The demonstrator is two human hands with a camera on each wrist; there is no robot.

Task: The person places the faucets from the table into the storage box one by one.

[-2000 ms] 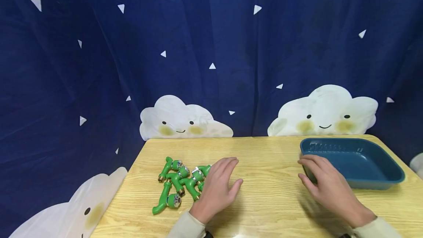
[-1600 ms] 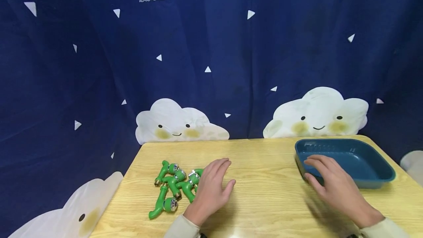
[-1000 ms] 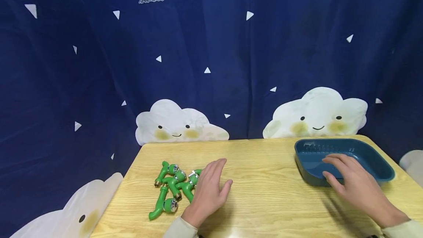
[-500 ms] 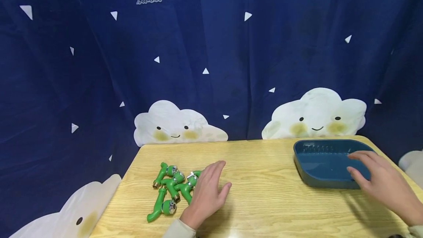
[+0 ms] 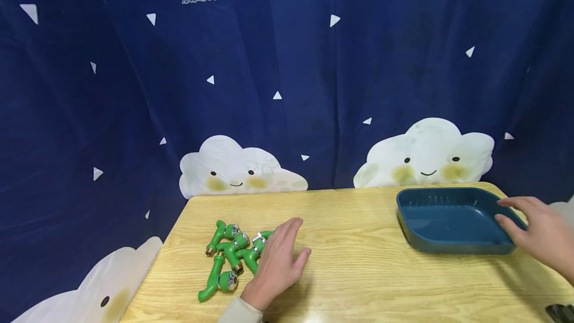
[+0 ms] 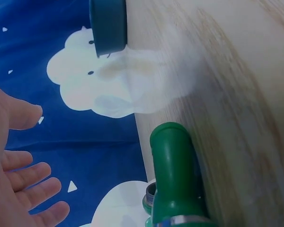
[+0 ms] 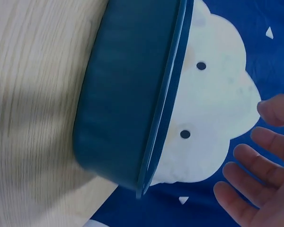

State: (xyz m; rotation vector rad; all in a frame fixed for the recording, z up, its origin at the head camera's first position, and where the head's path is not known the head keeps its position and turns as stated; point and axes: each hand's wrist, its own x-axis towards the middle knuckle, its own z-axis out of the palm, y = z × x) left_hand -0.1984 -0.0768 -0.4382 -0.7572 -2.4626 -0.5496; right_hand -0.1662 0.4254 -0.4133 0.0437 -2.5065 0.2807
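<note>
Several green plastic taps (image 5: 232, 249) with chrome-trimmed handles lie in a loose cluster on the left of the table. My left hand (image 5: 277, 260) hovers at their right side and hides part of the cluster; its fingers are extended and hold nothing. In the left wrist view a green tap (image 6: 175, 165) lies apart from the left hand (image 6: 23, 175). At the right stands a dark blue plastic basin (image 5: 462, 247) with nothing inside. My right hand (image 5: 538, 231) is over its right end, thumb and fingers apart. The right wrist view has that hand (image 7: 262, 175) clear of the basin's rim (image 7: 163, 109).
The light wooden table (image 5: 345, 263) carries the taps and the basin, with bare wood between them. Behind it hangs a dark blue curtain (image 5: 309, 64) with white clouds and triangles. A dark object (image 5: 559, 313) shows at the lower right edge.
My right hand has moved right across the basin, from its left side to its right end. The left hand stays almost in place. Taps and basin lie as before; the view shifts slightly.
</note>
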